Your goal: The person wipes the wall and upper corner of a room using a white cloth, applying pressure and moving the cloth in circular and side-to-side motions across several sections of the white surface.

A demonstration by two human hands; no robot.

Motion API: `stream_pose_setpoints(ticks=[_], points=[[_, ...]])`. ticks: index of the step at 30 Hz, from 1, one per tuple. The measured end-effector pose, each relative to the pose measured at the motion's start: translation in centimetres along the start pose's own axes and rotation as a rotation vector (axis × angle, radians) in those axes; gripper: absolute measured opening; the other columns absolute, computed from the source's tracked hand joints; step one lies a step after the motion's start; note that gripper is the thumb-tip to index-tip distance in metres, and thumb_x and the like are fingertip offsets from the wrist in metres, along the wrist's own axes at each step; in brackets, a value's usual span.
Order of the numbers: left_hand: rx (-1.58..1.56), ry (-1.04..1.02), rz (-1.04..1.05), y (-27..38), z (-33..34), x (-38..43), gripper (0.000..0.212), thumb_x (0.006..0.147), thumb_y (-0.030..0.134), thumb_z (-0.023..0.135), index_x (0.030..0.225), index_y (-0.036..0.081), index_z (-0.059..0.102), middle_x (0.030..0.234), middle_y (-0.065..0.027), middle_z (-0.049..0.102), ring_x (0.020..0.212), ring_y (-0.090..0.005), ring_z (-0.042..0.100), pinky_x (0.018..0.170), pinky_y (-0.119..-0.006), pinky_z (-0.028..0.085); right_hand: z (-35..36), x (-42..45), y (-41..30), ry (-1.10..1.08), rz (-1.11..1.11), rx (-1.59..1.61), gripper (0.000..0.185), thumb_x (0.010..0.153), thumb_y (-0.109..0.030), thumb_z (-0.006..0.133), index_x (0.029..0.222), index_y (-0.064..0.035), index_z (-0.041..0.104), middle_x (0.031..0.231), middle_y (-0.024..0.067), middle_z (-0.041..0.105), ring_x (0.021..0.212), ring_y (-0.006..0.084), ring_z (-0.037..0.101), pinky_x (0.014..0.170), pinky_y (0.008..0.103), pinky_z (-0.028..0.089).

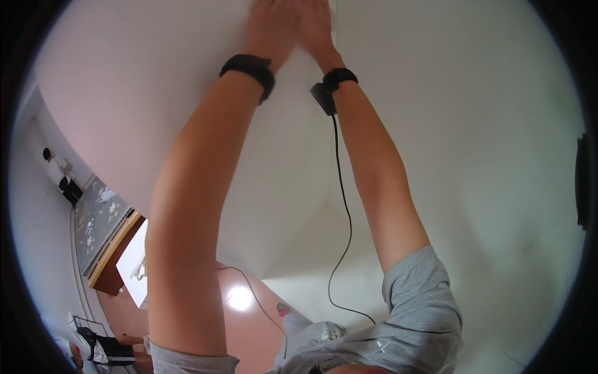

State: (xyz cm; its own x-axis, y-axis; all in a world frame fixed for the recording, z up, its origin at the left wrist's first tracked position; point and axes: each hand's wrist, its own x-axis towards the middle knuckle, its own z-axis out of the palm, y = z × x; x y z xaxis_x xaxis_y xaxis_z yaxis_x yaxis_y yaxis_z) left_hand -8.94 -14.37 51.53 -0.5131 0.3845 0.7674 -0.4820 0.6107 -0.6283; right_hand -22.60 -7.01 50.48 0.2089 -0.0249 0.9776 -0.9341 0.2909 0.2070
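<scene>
Both arms reach up along a pale wall (444,117), and the hands meet near the top edge of the view. My left hand (274,28) is blurred, with its fingers cut off by the frame. Beside it and seeming to touch or overlap it is my right hand (318,28), close to a thin vertical line on the wall. A small whitish thing (333,19) shows just past the right hand, too unclear to name. Whether either hand holds anything is hidden. A black band (250,70) circles the left wrist; the right wrist's band (345,76) carries a black box (324,98).
A black cable (349,219) hangs from the box to my grey shirt. Lower left are a patterned carpet (100,219) on a wood-edged platform (112,255), a white surface (133,262) and pink floor (257,322). One person (60,175) stands far off; another (110,348) is seated.
</scene>
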Motion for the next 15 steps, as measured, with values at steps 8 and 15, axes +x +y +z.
stream_pose_setpoints(ticks=[8,15], points=[[0.091,-0.199,0.096,6.1,-2.4,0.0,0.058,0.101,0.027,0.036,0.153,0.006,0.025,0.163,-0.0073,0.018,0.15,-0.022,0.01,0.122,-0.041,0.001,-2.9,-5.0,5.2,-0.081,0.005,-0.027,0.054,0.107,-0.028,0.023,0.149,0.0066,0.028,0.157,0.0258,0.023,0.144,0.0435,0.021,0.119,0.046,0.016],[0.049,-0.19,0.045,5.6,-1.6,-0.2,0.062,0.1,0.031,0.036,0.154,0.005,0.021,0.163,-0.007,0.014,0.151,-0.0223,0.007,0.122,-0.04,-0.003,-3.6,-4.0,1.4,-0.074,0.071,0.051,0.053,0.107,-0.023,0.025,0.153,0.003,0.019,0.159,0.0231,0.018,0.146,0.0378,0.02,0.12,0.0418,0.016]])
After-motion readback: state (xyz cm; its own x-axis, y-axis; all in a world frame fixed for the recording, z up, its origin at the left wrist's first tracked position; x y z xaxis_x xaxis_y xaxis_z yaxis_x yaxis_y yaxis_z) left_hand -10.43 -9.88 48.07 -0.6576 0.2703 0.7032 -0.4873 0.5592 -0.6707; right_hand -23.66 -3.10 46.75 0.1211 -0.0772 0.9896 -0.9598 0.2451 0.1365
